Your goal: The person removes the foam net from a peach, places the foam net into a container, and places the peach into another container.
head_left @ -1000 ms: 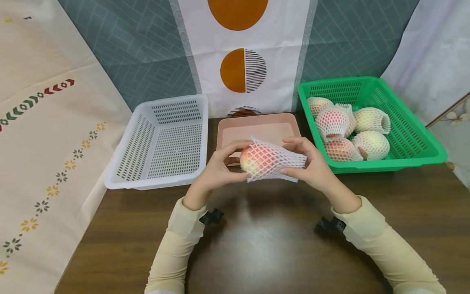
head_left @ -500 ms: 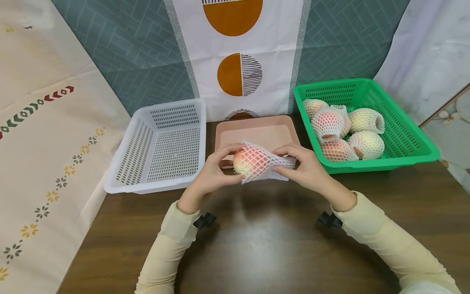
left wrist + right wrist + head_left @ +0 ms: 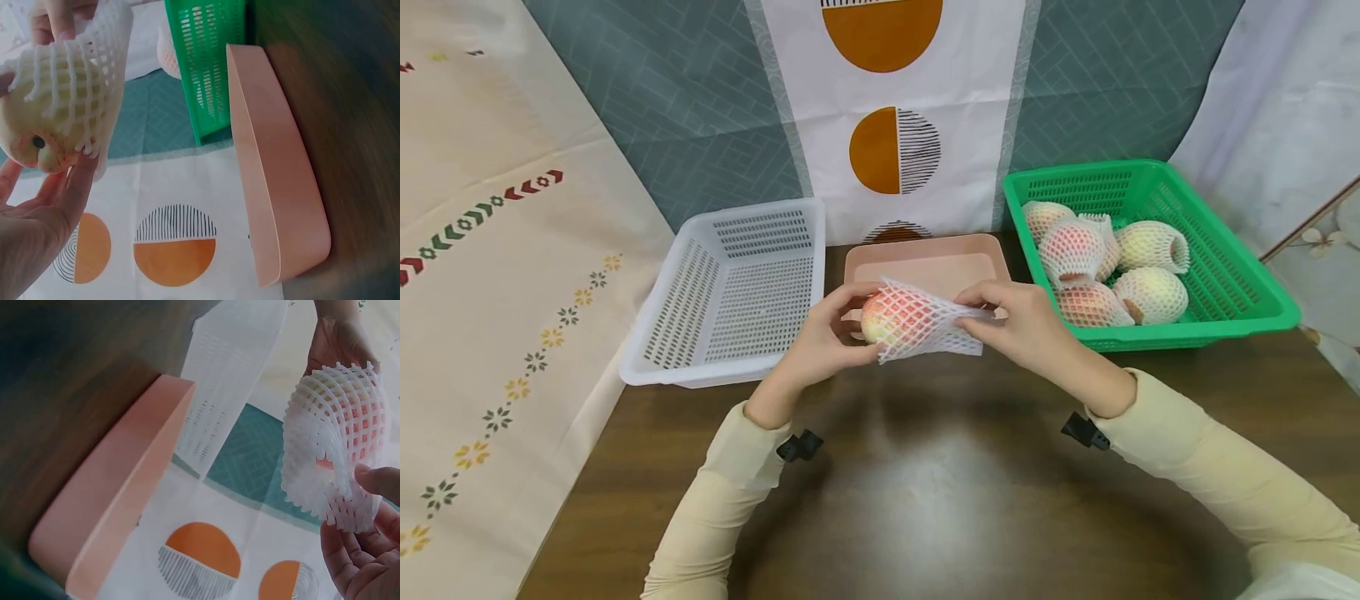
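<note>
A red-and-yellow peach [image 3: 872, 320] lies sideways above the table, mostly covered by a white foam net sleeve [image 3: 919, 323]. My left hand [image 3: 822, 340] holds its bare left end with fingers above and thumb below. In the left wrist view that end of the peach [image 3: 19, 122] shows a dark stem hollow, and the net's edge ends just short of it. My right hand [image 3: 1021, 327] pinches the loose, gathered right end of the sleeve between thumb and fingers. The right wrist view shows the sleeve [image 3: 303, 450] flaring open, with red skin visible through its mesh.
Behind the hands stands a shallow pink tray [image 3: 928, 247]. A white plastic basket [image 3: 760, 308] is at the left. At the right, a green basket [image 3: 1225, 287] contains several net-wrapped fruits [image 3: 1152, 295]. A patterned cloth [image 3: 730, 100] hangs behind the brown wooden table [image 3: 925, 500].
Both hands and the peach have shifted a little left. My right fingers have moved closer to the fruit, and the sleeve's loose end is now more bunched between them.
</note>
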### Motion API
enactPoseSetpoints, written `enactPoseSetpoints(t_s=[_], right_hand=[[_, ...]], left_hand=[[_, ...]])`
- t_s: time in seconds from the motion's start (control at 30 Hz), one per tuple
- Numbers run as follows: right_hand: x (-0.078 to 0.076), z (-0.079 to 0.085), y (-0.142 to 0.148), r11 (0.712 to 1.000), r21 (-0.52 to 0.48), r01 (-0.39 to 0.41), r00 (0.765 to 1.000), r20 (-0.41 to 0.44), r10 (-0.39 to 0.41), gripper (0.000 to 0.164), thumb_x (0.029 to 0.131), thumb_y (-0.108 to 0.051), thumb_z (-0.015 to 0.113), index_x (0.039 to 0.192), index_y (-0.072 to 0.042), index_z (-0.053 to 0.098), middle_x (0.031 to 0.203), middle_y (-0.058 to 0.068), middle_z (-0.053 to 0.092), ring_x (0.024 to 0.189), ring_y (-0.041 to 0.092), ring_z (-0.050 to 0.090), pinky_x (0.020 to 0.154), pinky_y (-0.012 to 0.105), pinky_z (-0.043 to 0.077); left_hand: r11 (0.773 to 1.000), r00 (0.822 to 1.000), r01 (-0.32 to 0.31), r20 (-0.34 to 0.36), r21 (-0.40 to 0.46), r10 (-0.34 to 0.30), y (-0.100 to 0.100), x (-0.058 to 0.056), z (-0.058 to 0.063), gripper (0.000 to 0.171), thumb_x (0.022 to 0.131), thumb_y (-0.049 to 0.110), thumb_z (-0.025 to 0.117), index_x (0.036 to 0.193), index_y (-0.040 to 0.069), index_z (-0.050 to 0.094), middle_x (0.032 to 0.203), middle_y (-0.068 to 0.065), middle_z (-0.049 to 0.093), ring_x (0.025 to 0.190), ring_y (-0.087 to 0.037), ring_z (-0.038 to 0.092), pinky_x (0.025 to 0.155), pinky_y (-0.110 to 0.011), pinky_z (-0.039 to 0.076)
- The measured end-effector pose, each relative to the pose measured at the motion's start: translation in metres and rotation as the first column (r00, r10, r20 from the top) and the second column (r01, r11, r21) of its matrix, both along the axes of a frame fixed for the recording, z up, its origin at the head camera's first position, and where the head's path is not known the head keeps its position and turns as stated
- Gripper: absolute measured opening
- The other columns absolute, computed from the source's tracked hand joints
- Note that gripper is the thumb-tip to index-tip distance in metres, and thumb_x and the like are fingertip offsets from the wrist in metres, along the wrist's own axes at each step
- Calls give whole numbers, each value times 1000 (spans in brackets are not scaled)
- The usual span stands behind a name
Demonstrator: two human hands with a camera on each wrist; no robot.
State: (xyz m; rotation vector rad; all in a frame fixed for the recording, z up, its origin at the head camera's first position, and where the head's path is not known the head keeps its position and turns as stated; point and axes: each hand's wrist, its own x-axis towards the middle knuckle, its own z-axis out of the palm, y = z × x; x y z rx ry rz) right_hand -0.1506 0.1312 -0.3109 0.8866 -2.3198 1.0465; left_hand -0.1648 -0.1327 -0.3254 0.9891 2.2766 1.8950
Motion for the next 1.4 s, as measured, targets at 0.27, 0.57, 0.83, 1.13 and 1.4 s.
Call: enactPoseSetpoints(t_s=[0.27, 0.57, 0.83, 1.13, 1.4], right_hand=[[-9, 12, -10, 1000, 10, -12, 1000, -29, 13, 14, 76, 0, 76, 90, -3, 72, 84, 6, 71, 72, 15, 60, 63, 27, 49], [-18, 22, -17, 999, -52, -2, 992, 127, 9, 12, 80, -3, 73, 92, -2, 72, 80, 8, 70, 72, 16, 58, 67, 23, 49], [-26, 28, -19, 992, -118, 37, 969, 248, -6, 12, 83, -7, 72, 94, -2, 72, 83, 11, 67, 72, 15, 54, 64, 15, 43], [-40, 29, -17, 980, -178, 91, 945, 325, -29, 19, 84, -9, 72, 100, 0, 72, 92, 16, 69, 70, 2, 54, 65, 12, 45], [-52, 18, -19, 958, -230, 169, 919, 388, -69, 23, 85, -13, 71, 102, 2, 70, 93, 19, 70, 67, 3, 57, 61, 14, 46]], left_hand=[[998, 996, -55, -67, -14, 54, -17, -2, 12, 67, 67, -18, 71, 128, -9, 46, 118, -20, 55, 98, -13, 57, 73, -25, 55], [996, 991, -91, -97, 14, 92, -31, -2, 25, 68, 66, -18, 72, 129, -8, 48, 123, 1, 55, 109, -16, 56, 81, -25, 55], [990, 983, -140, -114, 22, 142, -44, -5, 34, 69, 67, -18, 72, 130, -7, 48, 126, 2, 54, 110, -16, 57, 82, -25, 55], [963, 957, -265, -106, 51, 269, -63, -8, 38, 65, 68, -20, 70, 128, -9, 47, 122, 4, 56, 106, -17, 57, 78, -21, 55], [906, 905, -424, -45, 8, 424, -85, -14, 30, 61, 73, -10, 73, 129, 1, 51, 121, 3, 54, 104, -16, 54, 78, -18, 53]])
